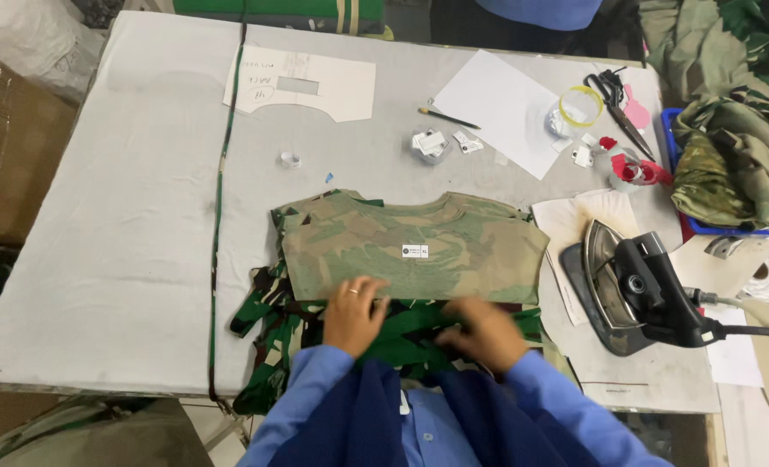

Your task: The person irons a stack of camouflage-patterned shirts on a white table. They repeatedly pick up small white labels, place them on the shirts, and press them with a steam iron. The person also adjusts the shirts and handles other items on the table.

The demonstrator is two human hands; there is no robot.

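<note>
A folded camouflage shirt [419, 242] lies inside out on the grey padded table [125, 216], its neck label [415, 251] facing up. Darker green camouflage fabric [272, 329] sticks out from under it at the near edge. My left hand [354, 313], with a ring on one finger, presses flat on the shirt's lower fold. My right hand [481, 330] is blurred and rests on the dark green fabric just right of the left hand. Both arms wear blue sleeves.
A black steam iron [635, 285] stands on its rest to the right. Behind the shirt lie a paper pattern [302, 82], a white sheet [506, 108], a pencil [448, 118], scissors [618, 99], a tape roll [580, 105] and small tags. A blue bin [730, 227] holds camouflage cloth.
</note>
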